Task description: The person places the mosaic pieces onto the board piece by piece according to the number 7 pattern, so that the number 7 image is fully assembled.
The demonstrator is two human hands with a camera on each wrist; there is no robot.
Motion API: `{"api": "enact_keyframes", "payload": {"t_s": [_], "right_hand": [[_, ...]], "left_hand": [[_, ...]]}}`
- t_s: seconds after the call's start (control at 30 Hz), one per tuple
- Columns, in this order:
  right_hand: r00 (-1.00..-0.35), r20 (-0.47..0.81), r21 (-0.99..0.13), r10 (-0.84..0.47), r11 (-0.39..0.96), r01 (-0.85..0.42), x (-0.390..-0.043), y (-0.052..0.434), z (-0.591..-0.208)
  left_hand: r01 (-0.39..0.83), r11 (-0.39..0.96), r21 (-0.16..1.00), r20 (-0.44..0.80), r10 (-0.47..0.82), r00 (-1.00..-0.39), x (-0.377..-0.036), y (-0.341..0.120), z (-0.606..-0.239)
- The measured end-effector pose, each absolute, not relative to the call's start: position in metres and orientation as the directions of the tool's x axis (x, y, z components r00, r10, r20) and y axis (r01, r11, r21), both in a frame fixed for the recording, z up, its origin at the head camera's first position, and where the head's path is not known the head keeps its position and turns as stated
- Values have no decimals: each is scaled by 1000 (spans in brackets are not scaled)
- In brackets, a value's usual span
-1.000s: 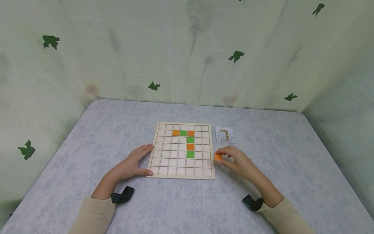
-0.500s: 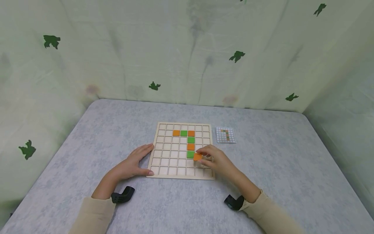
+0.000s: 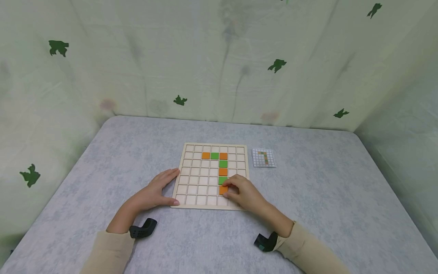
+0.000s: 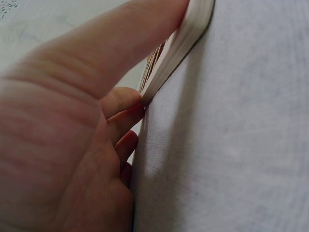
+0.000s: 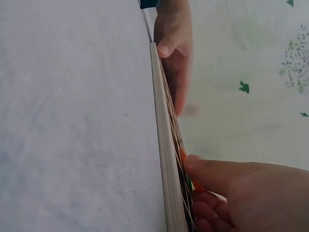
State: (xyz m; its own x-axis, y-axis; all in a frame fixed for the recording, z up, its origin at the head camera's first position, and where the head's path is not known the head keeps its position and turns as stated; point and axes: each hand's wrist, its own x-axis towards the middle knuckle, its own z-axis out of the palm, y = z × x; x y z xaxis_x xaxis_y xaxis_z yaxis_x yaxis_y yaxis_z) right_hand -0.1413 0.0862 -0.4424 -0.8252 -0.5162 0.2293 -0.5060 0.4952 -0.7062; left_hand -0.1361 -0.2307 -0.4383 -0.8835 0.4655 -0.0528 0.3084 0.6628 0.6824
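Counting the pieces on the wooden grid board (image 3: 198, 190) gives seven coloured tiles: four orange and three green. Three of them, orange, green, orange, run across the second row from the far edge; below the right-hand orange one a column descends green, orange, green (image 3: 222, 180), and ends in the orange tile (image 3: 222, 189) now under the right hand's fingers. One small pattern card (image 3: 264, 158) lies on the grey table (image 3: 325, 182) just beside the board's far right corner, apart from it. Two hands are in view, each with a black wrist-worn device. The right hand (image 3: 243, 195) reaches in over the board's near right part, palm down, fingers curled, with the fingertips pinching the orange tile at the cell directly below the lowest green tile; the right wrist view shows a fingertip bearing down on that tile at board level. Whether the tile is fully seated in its cell cannot be told. The left hand (image 3: 154, 193) lies at the board's near left corner, fingers straight along the left edge and thumb laid against the near edge; its grip is open, pressing on the board and not closed around it.
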Motion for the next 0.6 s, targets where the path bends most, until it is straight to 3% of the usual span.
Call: {"api": "enact_keyframes", "payload": {"t_s": [0.47,0.6], "right_hand": [[-850,88,-756,-520,521,-397,-138,94,-423],[-864,108,-725,-491,555,-407,-140,109,-410]], "left_hand": [[324,664,673,-46,476,-878,-137,-232,-440],[314,673,669,-60,470,-881,-137,-232,-438]]}}
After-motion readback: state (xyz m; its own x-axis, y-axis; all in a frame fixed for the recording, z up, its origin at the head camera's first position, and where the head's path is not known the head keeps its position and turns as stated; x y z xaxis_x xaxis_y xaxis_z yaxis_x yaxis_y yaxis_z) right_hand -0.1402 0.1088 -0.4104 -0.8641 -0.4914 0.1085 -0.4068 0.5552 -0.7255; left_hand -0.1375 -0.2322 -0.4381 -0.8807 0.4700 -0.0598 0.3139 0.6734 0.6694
